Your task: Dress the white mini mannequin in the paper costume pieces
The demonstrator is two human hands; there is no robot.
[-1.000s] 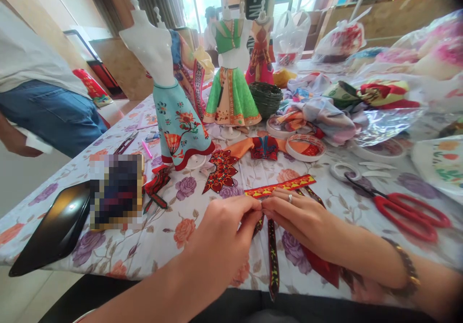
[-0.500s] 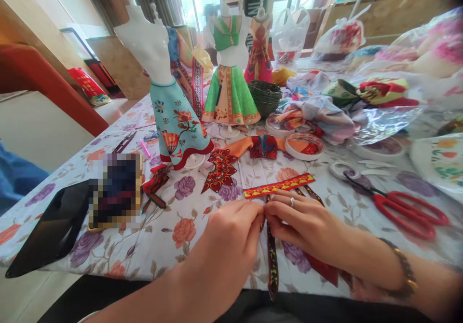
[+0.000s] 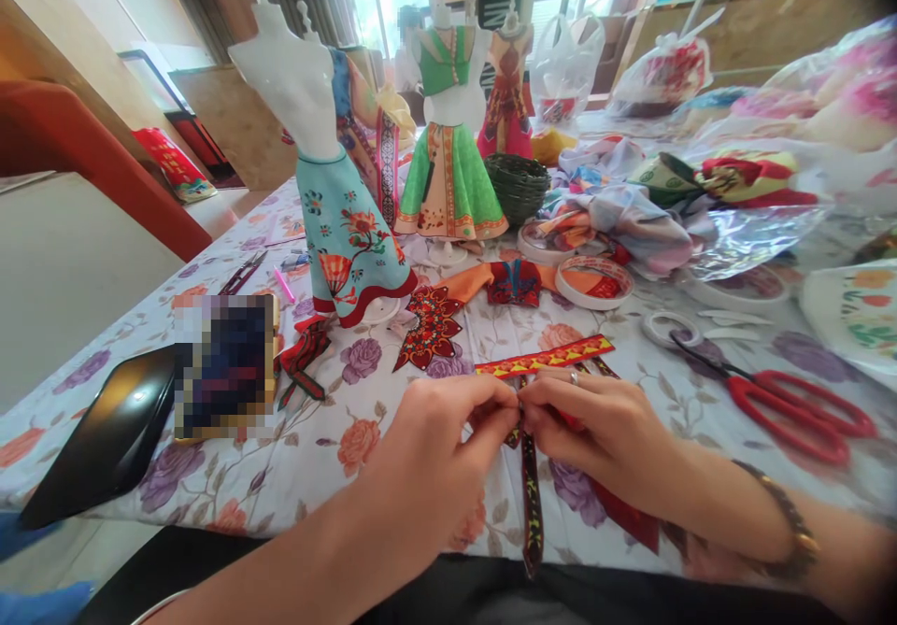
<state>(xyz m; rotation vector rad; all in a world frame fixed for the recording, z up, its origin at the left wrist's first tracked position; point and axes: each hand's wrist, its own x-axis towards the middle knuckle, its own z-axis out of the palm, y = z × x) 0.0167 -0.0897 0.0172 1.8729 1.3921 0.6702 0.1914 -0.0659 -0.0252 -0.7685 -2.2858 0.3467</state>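
Note:
My left hand (image 3: 441,438) is closed in a pinch, its fingertips meeting those of my right hand (image 3: 603,429) over the table. Both pinch the upper part of a dark fabric strip (image 3: 531,504) with a yellow pattern, which hangs down toward the table's near edge. Just beyond my fingertips lies a red and yellow patterned strip (image 3: 543,358). Red cloth (image 3: 631,513) shows partly under my right hand. A pointed, red patterned fabric collar (image 3: 429,328) lies farther left, close to a small orange garment with a red and blue middle (image 3: 514,283).
Red-handled scissors (image 3: 791,410) lie to the right beside a roll of white tape (image 3: 671,330). A mannequin in a light blue skirt (image 3: 354,233) and another in green (image 3: 448,181) stand behind. A phone (image 3: 228,368) and a black tray-like object (image 3: 105,429) lie left.
My left fingers have shifted slightly and bent apart from the palm, showing a gap behind the pinch. Both hands stay together at the strip. The view has moved a little.

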